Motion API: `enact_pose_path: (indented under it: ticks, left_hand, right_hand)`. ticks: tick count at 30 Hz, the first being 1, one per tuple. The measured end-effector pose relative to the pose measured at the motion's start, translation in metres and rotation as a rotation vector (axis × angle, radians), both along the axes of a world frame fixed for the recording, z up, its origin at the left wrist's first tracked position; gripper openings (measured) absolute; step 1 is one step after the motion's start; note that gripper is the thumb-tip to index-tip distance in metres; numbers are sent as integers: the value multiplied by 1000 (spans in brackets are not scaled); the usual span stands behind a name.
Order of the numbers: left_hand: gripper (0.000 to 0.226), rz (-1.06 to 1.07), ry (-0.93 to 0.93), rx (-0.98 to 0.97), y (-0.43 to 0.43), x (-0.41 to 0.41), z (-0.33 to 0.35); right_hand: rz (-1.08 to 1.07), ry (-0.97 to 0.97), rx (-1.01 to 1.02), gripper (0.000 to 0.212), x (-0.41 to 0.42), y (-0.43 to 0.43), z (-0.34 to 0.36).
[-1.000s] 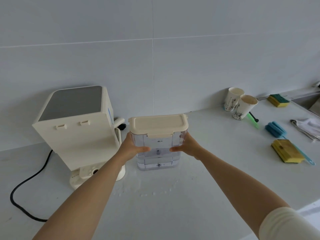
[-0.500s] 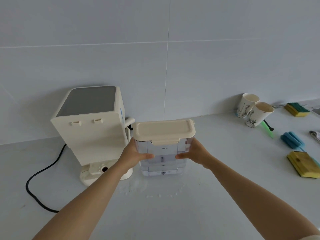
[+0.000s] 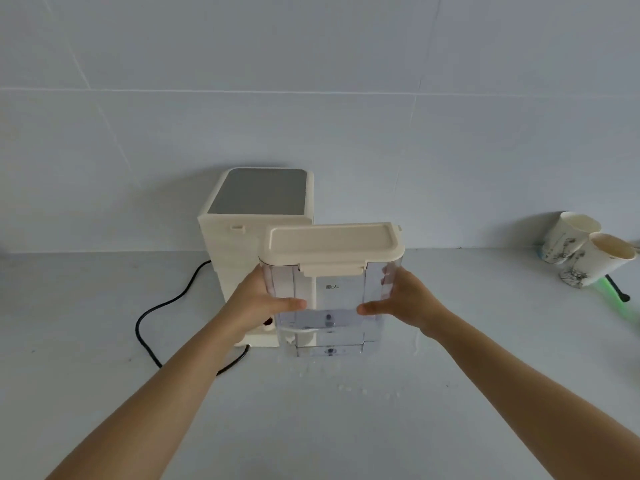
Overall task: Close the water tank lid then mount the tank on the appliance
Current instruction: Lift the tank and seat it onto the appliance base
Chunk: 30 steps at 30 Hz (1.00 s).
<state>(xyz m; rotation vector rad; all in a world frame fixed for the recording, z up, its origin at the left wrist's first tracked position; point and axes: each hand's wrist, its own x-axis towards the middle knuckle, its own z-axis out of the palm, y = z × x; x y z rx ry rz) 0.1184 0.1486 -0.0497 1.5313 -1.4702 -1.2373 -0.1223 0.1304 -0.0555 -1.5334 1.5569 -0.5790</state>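
I hold a clear water tank (image 3: 337,306) between both hands, lifted off the counter. Its cream lid (image 3: 330,245) lies flat and shut on top, with the front latch down. My left hand (image 3: 258,308) grips the tank's left side, my right hand (image 3: 403,304) its right side. The cream appliance (image 3: 254,209) with a grey top stands just behind and to the left, partly hidden by the tank. The tank's left part overlaps the appliance's base (image 3: 258,339).
A black power cord (image 3: 157,315) loops left of the appliance on the white counter (image 3: 86,341). Water drops (image 3: 349,386) lie on the counter below the tank. Two paper cups (image 3: 585,251) lean at the far right by a green stick (image 3: 620,301). A tiled wall stands behind.
Both hands have lifted the tank off the counter and carried it left toward the appliance. My view has turned left, so the sponges are out of sight.
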Motion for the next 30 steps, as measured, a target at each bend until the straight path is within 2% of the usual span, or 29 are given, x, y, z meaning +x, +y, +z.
enact_pose_path:
  ticks: [9, 12, 16, 22, 26, 30]
  left_hand:
    - [66, 100, -66, -63, -3, 54, 33]
    - [58, 119, -77, -62, -9, 67, 45]
    - [63, 117, -72, -47, -23, 82, 52]
    - [60, 129, -94, -22, -40, 95, 51]
    - [60, 155, -135, -33, -46, 102, 48]
    - [59, 165, -151, -49, -49, 106, 44]
  right_hand:
    - [27, -7, -83, 77, 66, -15, 30]
    - [38, -49, -110, 73, 84, -23, 37]
    - [34, -92, -106, 64, 100, -32, 43]
    - [3, -161, -58, 69, 115, -43, 37]
    - [-30, -195, -41, 80, 123, -46, 32]
    - [-43, -188, -42, 79, 128, -46, 30]
